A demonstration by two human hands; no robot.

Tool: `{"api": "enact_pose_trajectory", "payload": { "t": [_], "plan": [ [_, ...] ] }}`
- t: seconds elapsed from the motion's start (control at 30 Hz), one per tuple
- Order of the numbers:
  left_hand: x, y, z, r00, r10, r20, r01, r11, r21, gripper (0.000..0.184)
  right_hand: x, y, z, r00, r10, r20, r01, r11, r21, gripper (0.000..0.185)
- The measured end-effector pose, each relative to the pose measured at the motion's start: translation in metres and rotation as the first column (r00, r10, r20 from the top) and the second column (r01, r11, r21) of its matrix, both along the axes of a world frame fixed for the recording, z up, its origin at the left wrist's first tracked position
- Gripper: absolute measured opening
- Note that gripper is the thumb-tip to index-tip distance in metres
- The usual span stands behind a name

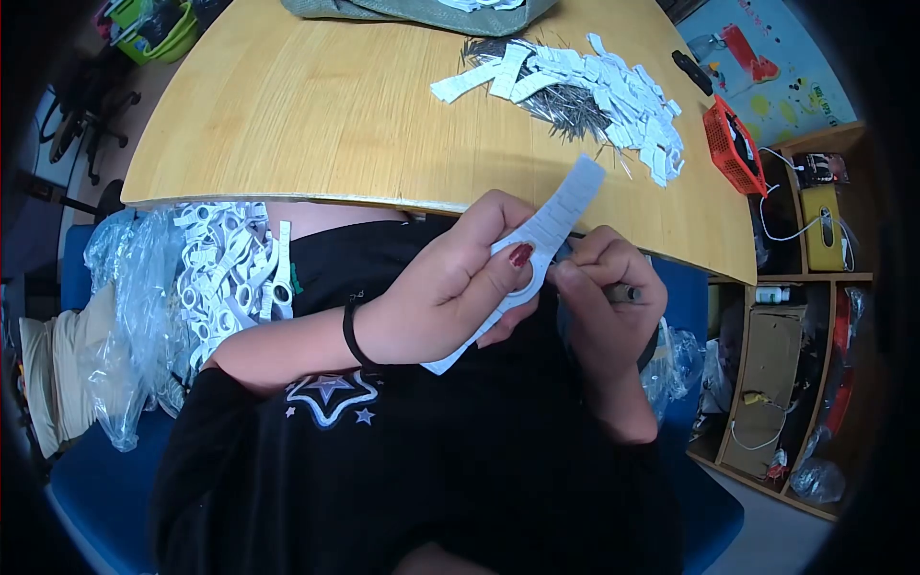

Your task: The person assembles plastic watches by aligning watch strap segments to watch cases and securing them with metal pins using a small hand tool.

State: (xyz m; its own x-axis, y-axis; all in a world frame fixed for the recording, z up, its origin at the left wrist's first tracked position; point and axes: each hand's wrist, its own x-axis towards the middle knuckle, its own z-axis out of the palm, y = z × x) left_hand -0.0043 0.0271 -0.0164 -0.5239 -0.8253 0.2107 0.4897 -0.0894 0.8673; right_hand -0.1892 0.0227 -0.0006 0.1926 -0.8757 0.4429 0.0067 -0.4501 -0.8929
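Observation:
My left hand (446, 287) is closed on a whitish flat strip (565, 206) with a rounded, ring-like middle. The thumb presses on the ring part, and the strip slants up toward the table edge. Close against the strip's right side, my right hand (613, 287) is curled in a pinch. A small dark tool-like piece with a round end (628, 293) shows between its fingers; its kind is mostly hidden. On the table lies a heap of similar white strips (628, 96) beside a pile of thin dark metal pins (575, 113).
Many ringed white strips (235, 259) fill a clear plastic bag (134, 335) at my left. A grey-green cloth bag (431, 11) sits at the table's far edge. A red basket (733, 149) stands at the table's right edge, near wooden shelves (815, 278).

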Motion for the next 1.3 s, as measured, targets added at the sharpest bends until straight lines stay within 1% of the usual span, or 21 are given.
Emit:
{"api": "enact_pose_trajectory", "payload": {
  "t": [0.03,0.07,0.13,0.17,0.23,0.27,0.33,0.43,0.47,0.67,0.87,0.97,1.03,1.07,1.1,1.13,1.2,1.3],
  "plan": [
    [0.0,0.0,0.0,1.0,0.007,-0.008,-0.007,1.0,-0.021,0.018,-0.001,-0.001,0.0,1.0,0.018,0.026,-0.018,0.999,0.036,0.016],
    [0.0,-0.001,0.0,0.999,0.03,0.022,-0.029,0.999,-0.046,0.017,-0.001,-0.001,-0.001,0.998,0.033,0.053,-0.036,0.997,0.071,0.016],
    [0.0,-0.002,-0.001,0.994,0.077,0.081,-0.069,0.993,-0.095,0.017,0.002,0.0,-0.004,0.997,0.009,0.078,-0.017,0.996,0.091,0.015],
    [0.001,-0.003,0.0,0.994,0.063,0.089,-0.056,0.996,-0.076,0.017,0.003,0.0,-0.005,0.996,-0.002,0.09,-0.007,0.995,0.102,0.014],
    [0.003,-0.004,0.001,0.994,0.037,0.103,-0.033,0.999,-0.035,0.017,0.002,0.0,-0.005,1.0,-0.024,-0.001,0.024,1.0,0.014,0.013],
    [0.003,-0.004,0.0,0.999,-0.002,0.039,0.001,0.999,0.04,0.019,0.001,0.0,-0.006,0.998,-0.038,-0.046,0.036,0.999,-0.031,0.012],
    [0.001,-0.004,-0.003,0.993,-0.067,-0.101,0.084,0.981,0.176,0.023,0.002,0.0,-0.002,0.996,-0.049,-0.071,0.05,0.999,0.012,0.011],
    [0.002,-0.006,-0.005,0.977,-0.073,-0.199,0.123,0.96,0.251,0.025,0.004,0.0,0.008,0.995,-0.056,-0.083,0.062,0.995,0.075,0.01],
    [0.002,-0.006,-0.004,0.977,-0.068,-0.203,0.118,0.962,0.248,0.025,0.005,-0.001,0.01,0.995,-0.056,-0.081,0.064,0.993,0.098,0.01],
    [0.001,-0.004,-0.002,0.984,-0.026,-0.177,0.066,0.972,0.227,0.025,0.002,-0.002,0.01,0.968,-0.142,-0.205,0.144,0.99,-0.005,0.011],
    [0.003,-0.005,0.0,0.996,0.013,-0.093,0.006,0.978,0.207,0.025,0.009,-0.001,0.005,0.938,-0.236,-0.252,0.181,0.957,-0.225,0.01],
    [0.005,-0.006,0.001,0.998,0.03,-0.063,-0.018,0.981,0.192,0.024,0.004,-0.004,0.004,0.966,-0.137,-0.218,0.15,0.988,0.045,0.01],
    [0.006,-0.007,-0.003,0.999,0.016,-0.05,-0.008,0.988,0.156,0.024,0.003,-0.003,0.022,0.983,-0.046,-0.179,0.097,0.953,0.288,0.011],
    [0.006,-0.006,-0.002,1.0,0.026,0.003,-0.026,0.993,0.119,0.023,0.0,-0.002,0.029,0.988,-0.006,-0.153,0.068,0.912,0.404,0.012],
    [0.005,-0.005,0.002,0.998,0.036,0.054,-0.04,0.996,0.08,0.023,-0.006,-0.006,0.03,0.984,0.087,-0.156,-0.03,0.942,0.335,0.015],
    [0.005,-0.005,0.005,0.993,0.049,0.104,-0.053,0.998,0.038,0.022,-0.004,-0.009,0.03,0.979,0.042,-0.198,0.009,0.969,0.247,0.015],
    [0.004,-0.004,0.01,0.986,0.066,0.154,-0.068,0.998,0.009,0.021,0.004,-0.013,0.028,0.963,-0.055,-0.266,0.074,0.995,0.063,0.015],
    [0.004,-0.002,0.01,0.975,0.098,0.201,-0.093,0.995,-0.034,0.02,0.004,-0.014,0.021,0.954,-0.082,-0.288,0.086,0.996,0.002,0.012]
  ]
}}
